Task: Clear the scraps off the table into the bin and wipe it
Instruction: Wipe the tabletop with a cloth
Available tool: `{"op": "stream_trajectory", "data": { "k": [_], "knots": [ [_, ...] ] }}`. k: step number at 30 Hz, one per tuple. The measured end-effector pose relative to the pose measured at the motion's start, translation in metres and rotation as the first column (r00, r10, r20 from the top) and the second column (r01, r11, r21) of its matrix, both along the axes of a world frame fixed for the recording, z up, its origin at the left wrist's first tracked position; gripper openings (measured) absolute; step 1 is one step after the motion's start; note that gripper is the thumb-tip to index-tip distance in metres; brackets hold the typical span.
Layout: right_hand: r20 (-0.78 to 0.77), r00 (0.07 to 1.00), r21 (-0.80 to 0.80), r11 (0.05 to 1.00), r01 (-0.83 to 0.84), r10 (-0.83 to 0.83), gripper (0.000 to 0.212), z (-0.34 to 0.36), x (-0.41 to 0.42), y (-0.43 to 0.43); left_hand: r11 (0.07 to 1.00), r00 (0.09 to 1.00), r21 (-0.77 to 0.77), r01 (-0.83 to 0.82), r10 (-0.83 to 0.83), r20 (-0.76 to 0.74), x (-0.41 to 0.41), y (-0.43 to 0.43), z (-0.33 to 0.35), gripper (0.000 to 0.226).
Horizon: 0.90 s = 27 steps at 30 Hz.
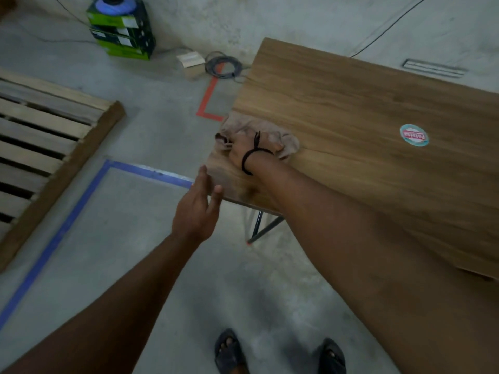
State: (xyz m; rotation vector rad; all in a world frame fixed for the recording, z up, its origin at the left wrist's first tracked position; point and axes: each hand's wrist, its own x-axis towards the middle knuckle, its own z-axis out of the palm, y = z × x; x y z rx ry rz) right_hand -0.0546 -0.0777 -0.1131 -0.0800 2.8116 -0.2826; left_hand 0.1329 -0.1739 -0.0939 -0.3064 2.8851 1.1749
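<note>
The right hand [243, 151] grips the bunched cloth [287, 143] at the left edge of the table [351, 109], mid-frame, the tabletop stretching away rightward, while the open left hand [195, 211] hovers lower left, just off that edge.

— What's the floor [135, 265] like?
— Grey concrete, dimly lit, with blue tape [67, 220] and red tape [209, 98] stuck on it.
— And on it?
— A wooden pallet [40, 130] at the left, stacked green boxes [121, 31] beyond it, and a coiled cable [221, 66] by the table [351, 103]'s far corner.
</note>
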Motion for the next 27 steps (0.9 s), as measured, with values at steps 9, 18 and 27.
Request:
{"op": "stream_trajectory", "data": {
  "k": [9,18,27],
  "knots": [
    [0.046,0.866,0.055,0.865,-0.499,0.497,0.044,0.055,0.103,0.011,0.881,0.949,0.406,-0.241,0.301,-0.089,0.002,0.011,0.013,0.051],
    [0.113,0.669,0.172,0.648,-0.742,0.735,0.050,0.073,0.132,0.108,0.984,0.999,0.175,0.003,0.005,-0.044,0.009,0.056,0.028,0.070],
    [0.136,0.684,0.033,0.687,-0.726,0.717,0.039,0.065,0.141,0.261,0.941,0.946,-0.112,0.319,-0.324,-0.021,0.009,0.167,0.018,0.078]
  ]
}}
